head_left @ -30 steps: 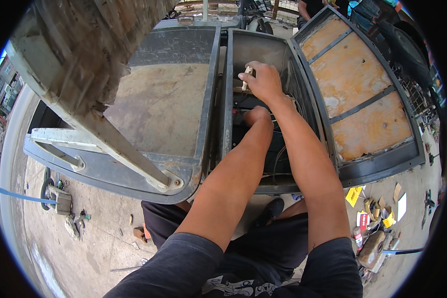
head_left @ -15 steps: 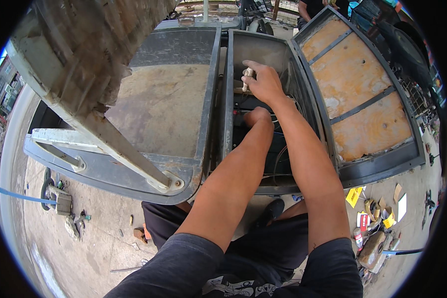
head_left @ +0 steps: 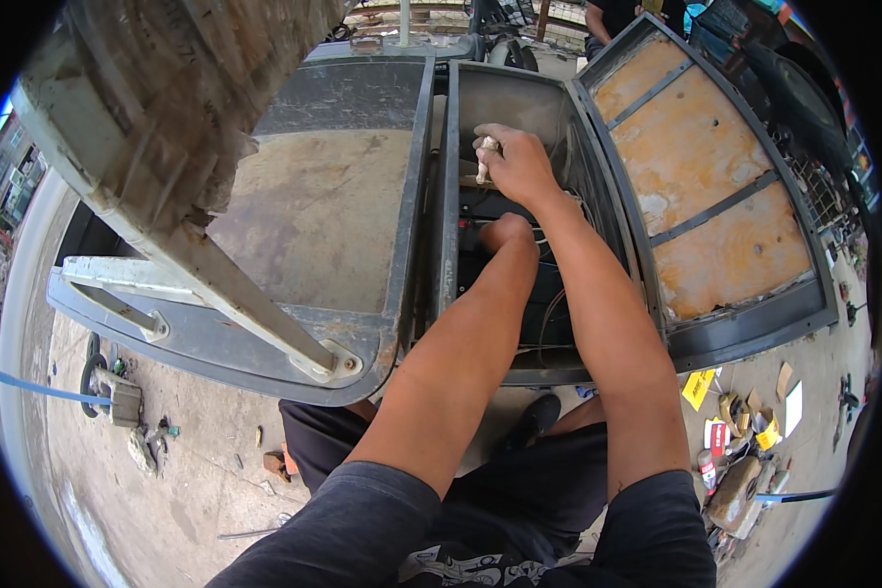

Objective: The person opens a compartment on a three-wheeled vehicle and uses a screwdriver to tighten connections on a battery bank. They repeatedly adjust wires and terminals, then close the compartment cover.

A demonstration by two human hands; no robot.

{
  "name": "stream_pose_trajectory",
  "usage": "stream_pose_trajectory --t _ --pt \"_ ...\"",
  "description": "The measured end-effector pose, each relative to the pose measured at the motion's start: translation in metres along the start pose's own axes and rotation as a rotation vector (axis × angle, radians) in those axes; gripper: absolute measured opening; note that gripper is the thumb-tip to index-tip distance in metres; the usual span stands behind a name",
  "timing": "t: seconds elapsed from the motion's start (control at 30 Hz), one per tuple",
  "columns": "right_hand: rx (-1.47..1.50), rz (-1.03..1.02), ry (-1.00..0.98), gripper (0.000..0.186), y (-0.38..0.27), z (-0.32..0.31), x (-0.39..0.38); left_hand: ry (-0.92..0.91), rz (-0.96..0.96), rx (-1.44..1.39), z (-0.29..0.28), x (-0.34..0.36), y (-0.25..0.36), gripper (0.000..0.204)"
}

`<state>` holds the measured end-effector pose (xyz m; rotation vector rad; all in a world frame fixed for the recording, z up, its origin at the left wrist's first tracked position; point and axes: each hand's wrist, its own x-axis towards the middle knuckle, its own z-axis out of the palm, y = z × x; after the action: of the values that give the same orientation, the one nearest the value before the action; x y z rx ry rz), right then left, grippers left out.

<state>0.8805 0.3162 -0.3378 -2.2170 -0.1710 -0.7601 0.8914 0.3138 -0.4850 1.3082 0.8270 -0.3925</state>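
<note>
Both my arms reach into an open grey metal compartment (head_left: 448, 225). My right hand (head_left: 521, 167) is closed around a short, pale, stick-like piece (head_left: 485, 160) that points downward; its kind does not show clearly. Lower and nearer, my left hand (head_left: 508, 233) is curled above a black box-shaped thing (head_left: 475, 267) with a small red part at its edge. What the left fingers grip, if anything, is hidden beneath them. Thin wires (head_left: 556, 304) run along the inside of the compartment beside my right forearm.
A raised lid with a stained wooden inner panel (head_left: 706, 176) leans out to the right. On the left lies a flat metal bed (head_left: 314, 216), crossed by a pale metal frame (head_left: 235, 304). Rubble and packaging (head_left: 745, 451) litter the ground at right. Another person (head_left: 617, 18) is beyond the lid.
My right hand has shifted slightly, and its index finger, stretched out before, is now curled closer to the pale piece. My left hand stays almost in place.
</note>
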Motion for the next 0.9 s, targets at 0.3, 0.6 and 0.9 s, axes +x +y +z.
stream_pose_trajectory --t 0.3,0.6,0.9 --pt "-0.299 0.206 -0.064 0.027 -0.013 -0.006 0.0 0.0 -0.073 -0.158 -0.005 -0.003 0.004 0.02" --pt "-0.047 0.088 -0.153 0.03 0.01 -0.006 0.004 -0.015 -0.119 -0.293 -0.009 -0.009 0.005 0.021" --pt "-0.141 0.122 -0.042 0.034 -0.01 -0.002 0.001 0.058 -0.062 -0.086 0.006 0.014 -0.002 0.019"
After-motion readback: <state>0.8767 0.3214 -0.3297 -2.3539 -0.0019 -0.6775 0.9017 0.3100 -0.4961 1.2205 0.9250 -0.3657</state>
